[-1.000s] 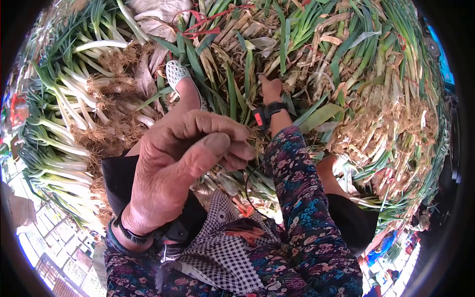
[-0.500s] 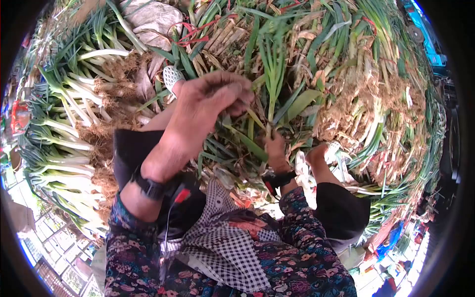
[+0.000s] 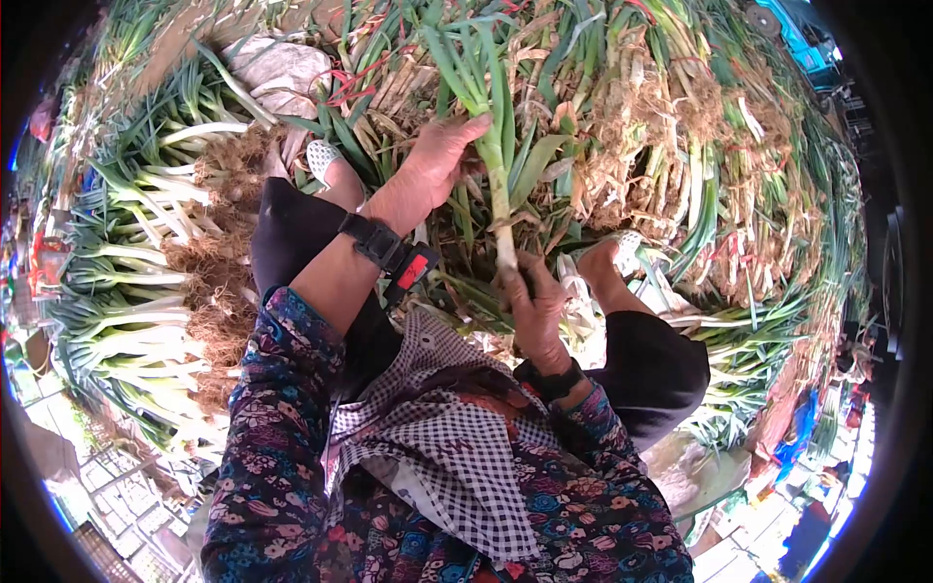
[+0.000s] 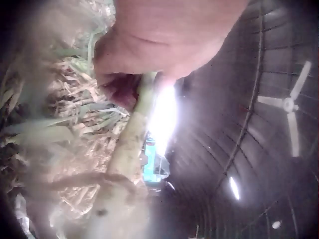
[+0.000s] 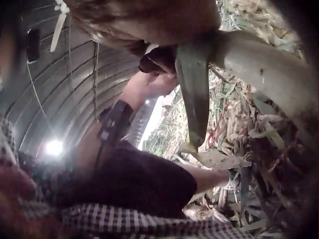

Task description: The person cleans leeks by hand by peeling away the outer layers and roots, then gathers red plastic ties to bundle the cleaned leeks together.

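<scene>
One leek [image 3: 499,199] is held upright between both hands in the head view, green leaves at the top and white stem below. The left hand [image 3: 434,167] grips it just under the leaves. Lower down, the right hand [image 3: 535,306] pinches the white end. In the left wrist view the left hand [image 4: 159,40] curls round the green part of the stem [image 4: 127,149]. The right wrist view shows the right hand [image 5: 149,20] close up by the pale stem [image 5: 269,69], a flat green leaf [image 5: 193,94] hanging beside it.
Rows of leeks [image 3: 136,282] with brown roots lie at the left. Untidy leeks and dry leaves [image 3: 671,146] are heaped at the right. Loose leaves cover the ground between the feet, beside a white shoe [image 3: 323,160]. A pale sack [image 3: 280,73] lies at the back left.
The right hand has come up and back towards the body with the leek. The left hand, earlier held in the air with nothing visible in it, now grips the leek's upper part.
</scene>
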Available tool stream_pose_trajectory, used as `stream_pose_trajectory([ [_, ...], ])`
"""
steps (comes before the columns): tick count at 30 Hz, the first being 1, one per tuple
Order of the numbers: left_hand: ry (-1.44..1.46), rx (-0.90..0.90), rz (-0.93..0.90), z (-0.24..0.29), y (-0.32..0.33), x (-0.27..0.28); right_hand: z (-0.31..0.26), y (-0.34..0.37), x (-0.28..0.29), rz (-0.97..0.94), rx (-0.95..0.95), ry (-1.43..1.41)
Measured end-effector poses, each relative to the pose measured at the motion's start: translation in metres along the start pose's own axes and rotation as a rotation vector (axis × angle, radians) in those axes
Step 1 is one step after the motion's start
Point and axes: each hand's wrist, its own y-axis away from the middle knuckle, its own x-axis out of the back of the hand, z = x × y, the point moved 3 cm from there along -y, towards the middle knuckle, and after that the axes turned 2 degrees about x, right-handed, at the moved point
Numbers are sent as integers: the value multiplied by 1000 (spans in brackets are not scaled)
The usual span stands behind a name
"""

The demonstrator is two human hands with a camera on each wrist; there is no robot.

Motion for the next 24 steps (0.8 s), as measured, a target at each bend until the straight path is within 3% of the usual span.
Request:
stream_pose_trajectory([
  [2,50,-211,83,6,9,-4,-5,0,2,-70,207,160],
  [3,18,-258,67,13,17,-5,-9,-11,2,-195,122,165],
  [4,-39,-341,74,20,22,-6,-15,-19,4,-221,-93,-138],
  [6,-13,-395,47,27,37,-13,-8,-49,-2,-153,-167,-437],
  [9,-111,-489,-17,20,36,-9,-44,-81,-10,-156,-119,-369],
  [12,-102,-502,-68,23,42,-6,-51,-94,-21,-283,-169,-393],
  [13,-94,-502,-62,25,43,-3,-42,-95,-26,-258,-223,-645],
  [18,-142,-524,-248,25,48,0,-25,-86,-35,-231,-281,-705],
  [20,-130,-500,-272,22,49,-2,0,-82,-34,-208,-453,-718],
  [21,-127,-531,-260,19,52,-5,13,-77,-33,-243,-566,-595],
  [23,-140,-572,-252,20,52,-6,71,-67,-25,-452,-461,281],
  [24,-142,-578,-255,25,50,-5,91,-57,-17,-577,-310,630],
])
